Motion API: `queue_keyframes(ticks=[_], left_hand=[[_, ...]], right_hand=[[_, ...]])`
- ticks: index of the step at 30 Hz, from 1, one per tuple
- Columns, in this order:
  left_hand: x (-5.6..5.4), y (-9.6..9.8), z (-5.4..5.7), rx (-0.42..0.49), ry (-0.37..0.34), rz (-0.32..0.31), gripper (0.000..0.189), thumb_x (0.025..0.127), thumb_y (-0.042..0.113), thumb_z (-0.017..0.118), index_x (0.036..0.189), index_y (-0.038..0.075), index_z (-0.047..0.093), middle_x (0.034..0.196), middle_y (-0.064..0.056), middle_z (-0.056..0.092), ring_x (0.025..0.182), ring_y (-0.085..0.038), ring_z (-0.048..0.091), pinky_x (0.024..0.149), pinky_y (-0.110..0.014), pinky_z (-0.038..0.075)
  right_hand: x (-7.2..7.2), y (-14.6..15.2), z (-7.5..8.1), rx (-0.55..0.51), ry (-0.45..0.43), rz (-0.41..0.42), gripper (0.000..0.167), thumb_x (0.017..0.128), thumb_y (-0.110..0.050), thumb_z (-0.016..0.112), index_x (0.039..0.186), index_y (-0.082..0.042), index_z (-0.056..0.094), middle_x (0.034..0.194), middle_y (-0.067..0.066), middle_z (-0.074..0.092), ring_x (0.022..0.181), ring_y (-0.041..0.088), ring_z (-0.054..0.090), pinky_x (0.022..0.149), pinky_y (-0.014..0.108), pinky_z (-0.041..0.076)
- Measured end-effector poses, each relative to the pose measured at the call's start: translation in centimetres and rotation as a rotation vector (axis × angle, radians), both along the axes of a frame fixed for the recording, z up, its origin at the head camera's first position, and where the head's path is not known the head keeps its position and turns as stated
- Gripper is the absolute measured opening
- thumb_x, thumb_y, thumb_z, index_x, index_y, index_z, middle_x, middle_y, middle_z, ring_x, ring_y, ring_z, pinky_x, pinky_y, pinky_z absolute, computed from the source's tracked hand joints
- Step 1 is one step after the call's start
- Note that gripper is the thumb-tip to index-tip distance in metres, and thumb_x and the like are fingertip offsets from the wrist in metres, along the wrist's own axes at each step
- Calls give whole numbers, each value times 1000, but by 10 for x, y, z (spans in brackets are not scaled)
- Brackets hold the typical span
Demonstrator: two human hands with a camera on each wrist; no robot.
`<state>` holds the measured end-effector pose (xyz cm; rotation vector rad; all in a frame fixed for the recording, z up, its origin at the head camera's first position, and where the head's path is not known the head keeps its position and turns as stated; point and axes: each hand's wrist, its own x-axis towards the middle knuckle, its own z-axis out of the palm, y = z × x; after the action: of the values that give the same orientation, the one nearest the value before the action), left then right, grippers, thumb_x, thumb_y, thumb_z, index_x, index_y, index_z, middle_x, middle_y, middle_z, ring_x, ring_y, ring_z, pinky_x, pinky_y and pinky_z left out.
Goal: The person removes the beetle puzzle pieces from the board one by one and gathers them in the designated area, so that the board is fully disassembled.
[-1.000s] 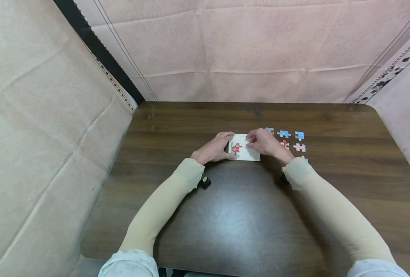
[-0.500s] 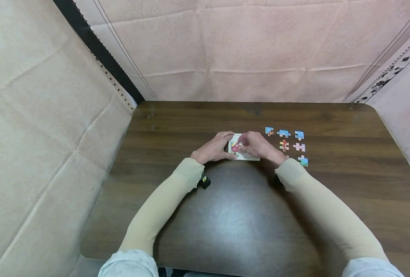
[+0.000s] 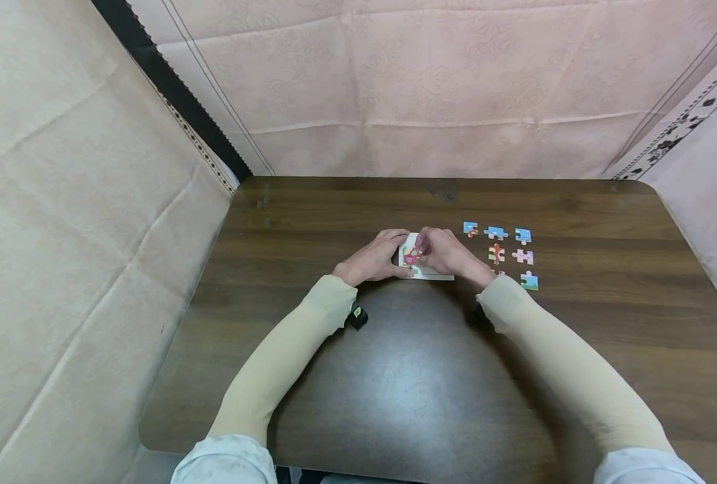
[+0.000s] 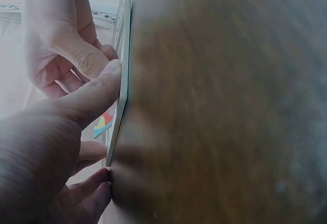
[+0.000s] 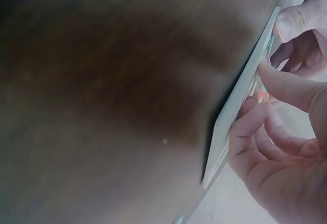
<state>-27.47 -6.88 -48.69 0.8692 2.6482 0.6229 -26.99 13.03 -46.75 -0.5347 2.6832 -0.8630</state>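
Note:
A small white puzzle tray (image 3: 435, 276) lies on the brown table, with red and coloured puzzle pieces (image 3: 411, 256) at its left side. My left hand (image 3: 371, 261) grips the tray's left part, thumb on the near edge and fingers toward the far edge. Over the middle of the tray, my right hand (image 3: 449, 254) pinches a small puzzle piece (image 5: 263, 95), mostly hidden by its fingers. The left wrist view shows a coloured piece (image 4: 103, 123) standing slightly tilted above the tray, between the two hands.
Right of the tray, loose puzzle pieces lie in rows: blue ones (image 3: 496, 232) at the back, a red one (image 3: 496, 254), a pink one (image 3: 523, 257) and a blue-green one (image 3: 529, 281). Another is partly hidden by the right wrist. Pale cloth (image 3: 443, 87) hangs behind the table.
My right hand has moved left across the tray to the coloured pieces, uncovering several loose pieces at the right. The left hand has stayed in place.

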Motion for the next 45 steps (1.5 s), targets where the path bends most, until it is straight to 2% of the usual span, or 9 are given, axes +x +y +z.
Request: queue_keyframes(ticks=[6, 10, 18, 29, 45], left_hand=[[-1, 0, -1, 17, 8, -1, 84, 89, 48, 75, 152, 6, 41, 161, -3, 31, 148, -18, 21, 118, -32, 26], [-1, 0, 0, 25, 15, -4, 83, 89, 48, 75, 152, 6, 41, 160, -4, 32, 147, -18, 23, 117, -32, 26], [-2, 0, 0, 21, 28, -8, 82, 88, 47, 76, 151, 6, 42, 159, -5, 33, 147, -19, 23, 117, -31, 26], [-2, 0, -1, 1, 19, 0, 84, 88, 49, 75, 153, 7, 41, 160, -3, 32, 148, -17, 22, 118, -31, 26], [-2, 1, -1, 0, 35, 0, 84, 87, 47, 77, 152, 5, 41, 160, -4, 32, 148, -17, 22, 118, -28, 23]], right_hand=[[0, 1, -1, -29, 70, 6, 22, 85, 1, 77, 104, 0, 66, 96, 13, 70, 90, 26, 65, 83, 41, 53], [-1, 2, -1, -42, 86, 8, 22, 84, 3, 76, 104, -1, 67, 94, 12, 69, 88, 26, 65, 80, 40, 53], [-2, 3, -2, -21, 114, 33, 23, 83, -3, 79, 104, 0, 70, 92, 10, 71, 86, 24, 67, 79, 41, 54], [-3, 2, -2, 24, 120, 20, 25, 83, -10, 82, 103, -2, 70, 94, 9, 71, 87, 23, 65, 79, 38, 53], [1, 23, 2, -26, 96, -15, 26, 84, -7, 79, 107, 1, 69, 94, 12, 69, 86, 24, 64, 77, 40, 52]])
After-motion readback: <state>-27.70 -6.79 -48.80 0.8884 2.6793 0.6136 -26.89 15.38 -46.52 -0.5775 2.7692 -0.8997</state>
